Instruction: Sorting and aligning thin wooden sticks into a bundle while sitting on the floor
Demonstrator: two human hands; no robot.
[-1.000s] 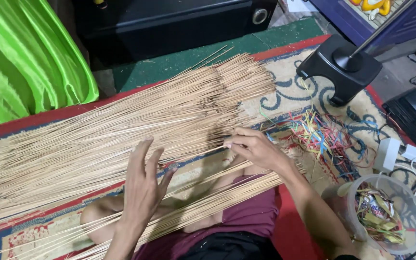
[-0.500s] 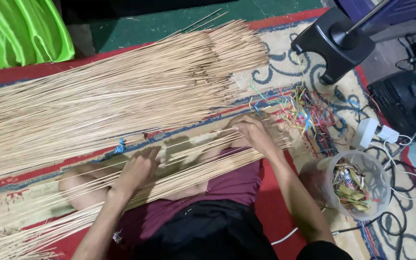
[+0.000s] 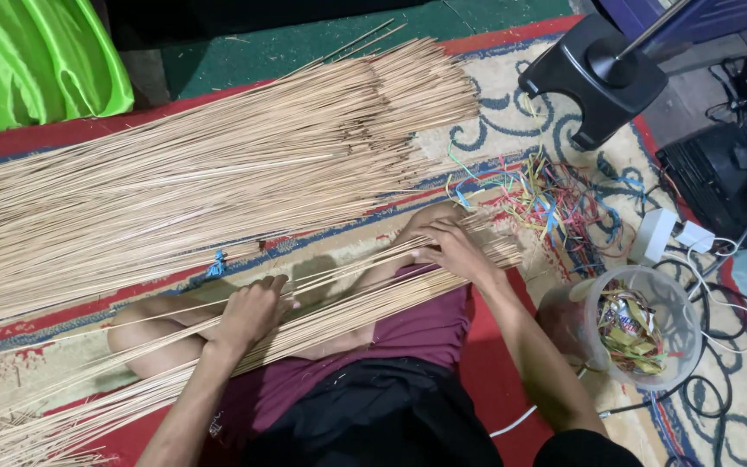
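A small bundle of thin tan sticks (image 3: 330,316) lies across my lap, running from lower left to the right. My left hand (image 3: 251,313) rests on its middle with fingers curled over the sticks. Near the bundle's right end, my right hand (image 3: 453,249) presses down on it with fingers bent. Beyond my legs a much larger heap of the same long sticks (image 3: 192,173) spreads over the patterned rug (image 3: 520,112).
A tangle of coloured plastic strips (image 3: 555,203) lies right of the sticks. A clear plastic tub (image 3: 646,327) of wrappers stands at lower right beside white cables and a plug block (image 3: 654,235). A black stand base (image 3: 594,73) is at upper right, green fabric (image 3: 28,60) at upper left.
Both hands have drawn back from the big heap to the small bundle on my lap and closed on it. The view has shifted so the heap sits higher.
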